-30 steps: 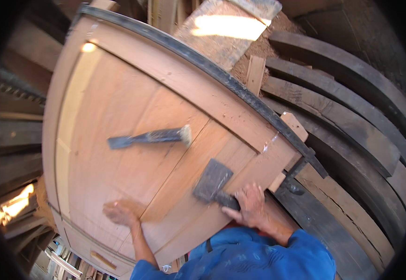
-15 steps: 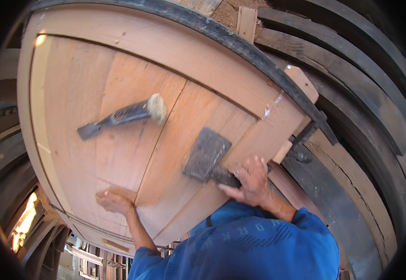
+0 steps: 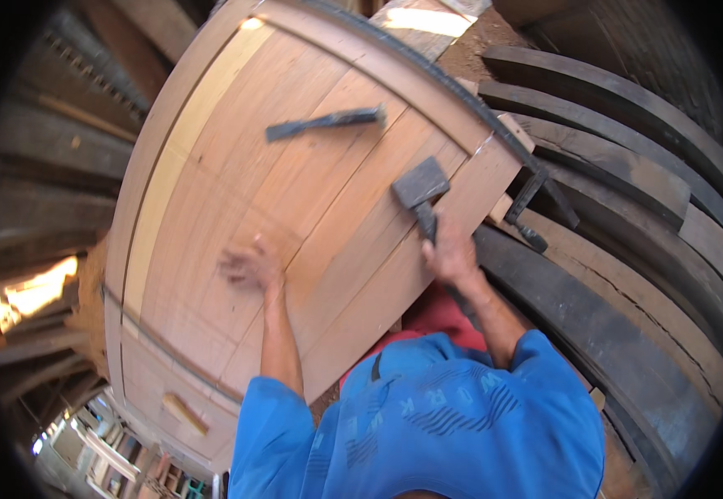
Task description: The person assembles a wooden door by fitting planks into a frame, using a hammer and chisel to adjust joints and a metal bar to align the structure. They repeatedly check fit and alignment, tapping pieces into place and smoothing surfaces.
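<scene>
In the head view, your right hand [image 3: 453, 251] is wrapped around the handle of a dark square-headed mallet [image 3: 421, 185]. The head points away from you, above the right part of a framed wooden panel [image 3: 212, 183], and the rest of the handle shows behind your grip, beside the wrist. Your left hand [image 3: 253, 264] is spread, its fingers apart and blurred, over the middle of that panel; whether the palm touches the wood or floats just above it is unclear.

Ahead of both hands a chisel [image 3: 328, 123] lies on the boards, flat blade to the left and pale butt to the right, apart from the mallet.

The panel's near right edge passes by your right hand and runs down close to your red garment [image 3: 453, 316] and blue shirt [image 3: 453, 416]. A long dark bar clamp [image 3: 428, 72] follows the far right edge, its arm and screw sticking out at the corner, to the right of the mallet. Beyond it, curved planks [image 3: 611, 158] lie stacked. A broad span of boards separates your two hands, and another separates your left hand from the chisel. A small wood block [image 3: 185, 413] sits at the panel's lower left, well apart from your fingers.
</scene>
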Motion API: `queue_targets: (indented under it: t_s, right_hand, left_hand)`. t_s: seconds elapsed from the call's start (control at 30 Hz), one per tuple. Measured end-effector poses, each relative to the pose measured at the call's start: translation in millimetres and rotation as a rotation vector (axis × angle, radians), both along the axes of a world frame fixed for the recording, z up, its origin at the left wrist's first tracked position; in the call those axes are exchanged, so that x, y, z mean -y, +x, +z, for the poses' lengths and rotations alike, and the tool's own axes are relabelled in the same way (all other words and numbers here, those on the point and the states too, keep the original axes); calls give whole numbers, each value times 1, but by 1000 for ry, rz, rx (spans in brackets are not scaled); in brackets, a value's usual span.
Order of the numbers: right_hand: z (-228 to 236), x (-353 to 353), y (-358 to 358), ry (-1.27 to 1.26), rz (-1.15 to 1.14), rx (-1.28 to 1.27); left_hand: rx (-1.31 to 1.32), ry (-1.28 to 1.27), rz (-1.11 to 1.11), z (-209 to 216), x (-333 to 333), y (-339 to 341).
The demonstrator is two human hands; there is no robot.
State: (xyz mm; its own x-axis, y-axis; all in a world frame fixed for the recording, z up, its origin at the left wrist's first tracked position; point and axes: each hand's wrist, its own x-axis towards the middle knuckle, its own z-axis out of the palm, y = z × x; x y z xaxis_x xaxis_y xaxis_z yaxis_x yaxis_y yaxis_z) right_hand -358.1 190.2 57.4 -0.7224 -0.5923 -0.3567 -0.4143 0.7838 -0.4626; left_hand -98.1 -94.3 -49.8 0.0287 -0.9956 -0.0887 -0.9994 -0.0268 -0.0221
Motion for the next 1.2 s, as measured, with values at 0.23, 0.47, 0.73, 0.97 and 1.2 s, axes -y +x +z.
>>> queue_targets:
  t_s: [0.23,0.47,0.73,0.97,1.2]
  right_hand:
    - [25,-60,25,-79,-133,-44]
    - [38,-48,85,-200,-470,292]
    - [-5,-15,91,-8,-325,12]
    - [-19,2,78,94,9,36]
    - [-12,28,74,203,81,32]
  left_hand:
    - [-315,152,-700,69,-84,72]
    - [-284,215,-767,80,-180,142]
    - [-519,342,-745,100,-239,181]
    - [-648,343,-455,122,-236,165]
    - [-644,306,-358,119,-228,156]
